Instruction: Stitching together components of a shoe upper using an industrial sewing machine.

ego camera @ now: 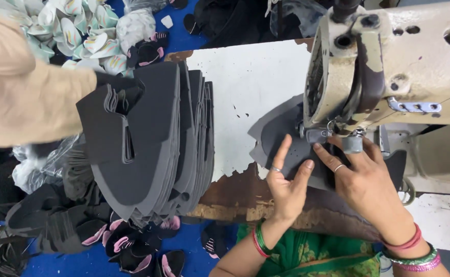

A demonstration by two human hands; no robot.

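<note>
Both hands (327,179) on grey piece (281,133)

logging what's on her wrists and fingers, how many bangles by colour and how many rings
Left hand: green bangles 1 band, red bangle 1, silver ring 1.
Right hand: red bangle 1, green bangles 1 band, pink bangles 1 band, silver ring 1.
Single bangles within a band are too blurred to separate.
Total: 5 bangle bands, 2 rings, 7 in all.
</note>
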